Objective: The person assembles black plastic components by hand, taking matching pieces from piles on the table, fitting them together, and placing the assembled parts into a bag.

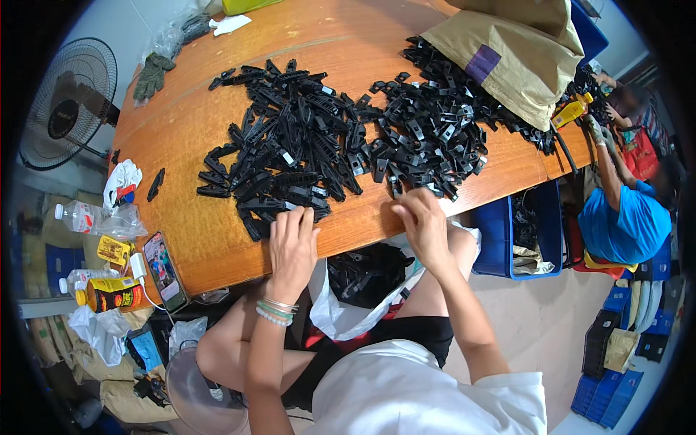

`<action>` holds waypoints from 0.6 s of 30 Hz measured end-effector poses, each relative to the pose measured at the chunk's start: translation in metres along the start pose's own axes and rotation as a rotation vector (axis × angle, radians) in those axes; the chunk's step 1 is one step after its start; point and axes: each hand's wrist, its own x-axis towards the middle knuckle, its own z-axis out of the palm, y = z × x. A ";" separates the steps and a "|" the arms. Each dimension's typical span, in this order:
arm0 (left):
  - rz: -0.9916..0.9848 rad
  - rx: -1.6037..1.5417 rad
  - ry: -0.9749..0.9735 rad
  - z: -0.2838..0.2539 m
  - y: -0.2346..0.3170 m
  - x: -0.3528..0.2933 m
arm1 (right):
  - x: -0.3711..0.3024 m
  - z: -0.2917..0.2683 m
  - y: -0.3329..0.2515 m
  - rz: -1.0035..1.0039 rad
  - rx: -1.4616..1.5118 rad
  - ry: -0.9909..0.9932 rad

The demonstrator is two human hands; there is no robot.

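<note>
Two heaps of black plastic parts lie side by side on the wooden table [196, 250]. Long ribbed pieces [290, 138] make up the left heap; shorter clip-like pieces [428, 130] make up the right one. My left hand [293, 246] is at the left heap's near edge, fingers together and bent down onto the parts. What its fingertips grip is hidden. Just in front of the right heap, my right hand [423, 226] is closed in a pinch; anything in it is too small to make out. An open white bag [333, 315] of black parts [370, 275] rests on my lap.
A tan sack [500, 58] spills parts at the back right. A phone [165, 272], bottles [114, 293] and plastic bags line the left edge, near a fan [69, 109]. A blue bin [536, 232] stands right; beyond it sits a person in blue [627, 221].
</note>
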 end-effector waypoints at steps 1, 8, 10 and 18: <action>0.000 0.011 0.006 0.000 0.000 0.001 | 0.007 0.009 -0.002 -0.024 -0.152 0.100; 0.249 -0.049 -0.127 0.012 0.017 0.021 | 0.006 0.032 -0.001 -0.130 -0.183 0.205; 0.226 -0.195 -0.211 0.015 0.013 0.022 | -0.003 0.028 -0.008 -0.119 -0.032 0.215; 0.055 -0.402 -0.153 0.013 0.013 0.027 | -0.010 0.012 -0.011 0.525 0.705 -0.185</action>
